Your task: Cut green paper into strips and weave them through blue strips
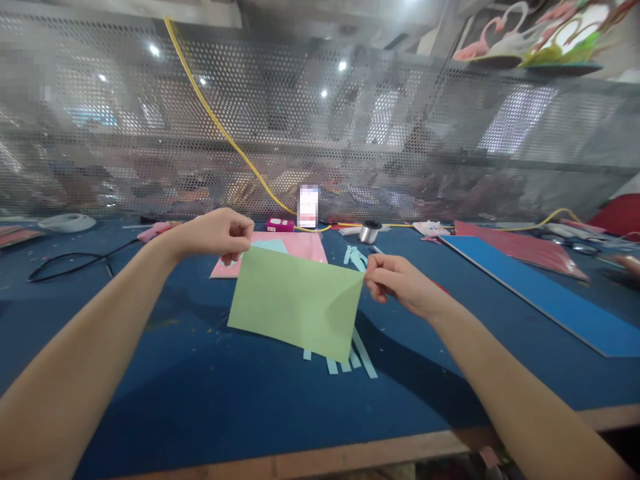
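A light green sheet of paper [300, 300] hangs above the table between my two hands. My left hand [225, 233] pinches its upper left corner, and my right hand [393, 277] is closed on its upper right corner. Several light blue paper strips [364, 353] lie beneath the sheet, which hides part of them. More short blue strips [354, 257] rest just beyond my right hand. Behind the green sheet is a pink sheet [305, 245] with a light blue piece of paper [270, 247] on it, both partly covered.
A spool of thin wire or thread [370, 232], a magenta box [280, 225] and a phone [308, 207] stand along the back by a perforated metal panel [250, 120]. A blue board [540, 293] lies at right, a black cable [75, 257] at left. Another person's hand [629, 265] shows at the right edge.
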Demonstrator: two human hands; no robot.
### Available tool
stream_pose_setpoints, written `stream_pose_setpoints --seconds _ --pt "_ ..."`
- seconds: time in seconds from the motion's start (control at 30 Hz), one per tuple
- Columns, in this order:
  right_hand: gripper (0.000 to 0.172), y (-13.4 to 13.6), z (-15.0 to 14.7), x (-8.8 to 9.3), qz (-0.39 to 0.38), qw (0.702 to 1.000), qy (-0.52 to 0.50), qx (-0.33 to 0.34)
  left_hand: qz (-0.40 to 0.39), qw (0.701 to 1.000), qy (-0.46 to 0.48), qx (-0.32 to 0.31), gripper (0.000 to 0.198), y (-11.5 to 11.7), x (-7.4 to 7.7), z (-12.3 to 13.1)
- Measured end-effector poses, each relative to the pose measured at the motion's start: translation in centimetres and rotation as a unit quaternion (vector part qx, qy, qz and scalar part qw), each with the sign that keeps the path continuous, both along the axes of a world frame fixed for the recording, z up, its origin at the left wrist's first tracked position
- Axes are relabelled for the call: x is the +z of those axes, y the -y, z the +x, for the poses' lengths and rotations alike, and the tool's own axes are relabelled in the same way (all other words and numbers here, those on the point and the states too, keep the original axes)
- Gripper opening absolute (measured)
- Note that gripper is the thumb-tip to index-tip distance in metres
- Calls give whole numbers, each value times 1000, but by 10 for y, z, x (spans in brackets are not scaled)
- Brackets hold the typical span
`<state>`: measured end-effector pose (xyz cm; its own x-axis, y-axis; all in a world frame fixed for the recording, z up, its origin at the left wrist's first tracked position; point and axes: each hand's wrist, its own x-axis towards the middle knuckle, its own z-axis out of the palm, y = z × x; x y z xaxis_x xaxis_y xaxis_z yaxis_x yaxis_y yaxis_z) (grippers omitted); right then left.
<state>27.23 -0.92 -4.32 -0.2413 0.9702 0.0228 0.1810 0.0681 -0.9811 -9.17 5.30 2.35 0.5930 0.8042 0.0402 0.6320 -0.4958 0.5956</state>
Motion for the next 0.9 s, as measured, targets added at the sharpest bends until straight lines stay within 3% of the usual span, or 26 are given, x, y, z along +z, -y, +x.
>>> stream_pose_setpoints --seconds 0.13,0.3,0.37,0.47,0.53,0.6,0.67,0.77,0.83,0.9 --pt "20 1 4 1 -32 997 -63 27 28 999 28 13 10 10 10 -5" --pt "17 17 -12 1 -124 970 -49 204 109 991 79 19 11 40 28 20" --pt "32 25 -28 -1 -152 953 -74 251 162 982 98 5 11 54 30 37" --pt "71 36 -49 -5 -199 919 -167 298 212 974 63 -49 17 77 23 66" --pt "90 41 -55 -6 -222 908 -205 292 220 970 34 -93 18 94 15 85" --pt "98 43 -54 -6 -231 916 -215 247 215 961 -18 -175 17 108 5 100" --pt "88 43 -50 -6 -238 931 -209 183 234 942 -59 -234 18 119 -2 111" --pt "52 40 -44 -6 -244 938 -210 126 250 924 -73 -280 20 126 -7 117" --pt "35 38 -43 -6 -232 939 -220 124 269 919 -72 -278 20 124 -9 117" --pt "23 37 -42 -6 -220 942 -224 120 298 925 -76 -223 22 116 -11 115"
